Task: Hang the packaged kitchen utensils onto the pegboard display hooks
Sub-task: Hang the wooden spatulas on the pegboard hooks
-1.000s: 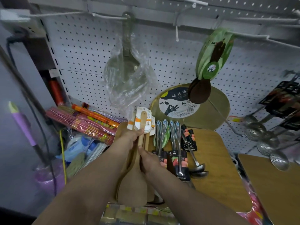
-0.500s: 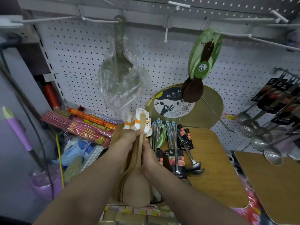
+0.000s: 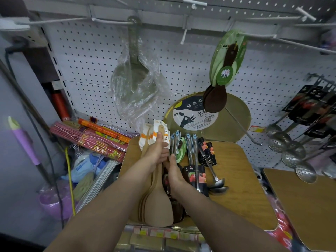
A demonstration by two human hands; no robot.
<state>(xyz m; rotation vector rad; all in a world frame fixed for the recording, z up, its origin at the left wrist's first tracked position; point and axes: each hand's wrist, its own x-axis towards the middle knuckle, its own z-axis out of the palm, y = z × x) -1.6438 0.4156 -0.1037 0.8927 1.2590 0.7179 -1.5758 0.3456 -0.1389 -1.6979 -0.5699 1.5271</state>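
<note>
Red-pink bundles of incense sticks (image 3: 91,138) at 9 o'clock, lilac plastic bowl (image 3: 52,202) at 8, round yellow labelled tray (image 3: 234,122) leaning at 1.

The handles of the wooden spatulas (image 3: 157,202) are covered where the left hand (image 3: 156,154) is wrapped round them, and only the front blade is seen whole. The fingertips of the right hand (image 3: 175,171) are lost behind that bundle. The print on the card labels (image 3: 158,128) is too small to be read. The metal scoop (image 3: 135,73) is veiled by a crinkled plastic bag. The carded ladles (image 3: 309,113) are cut off by the right edge. Both forearms are cropped by the lower edge.
</note>
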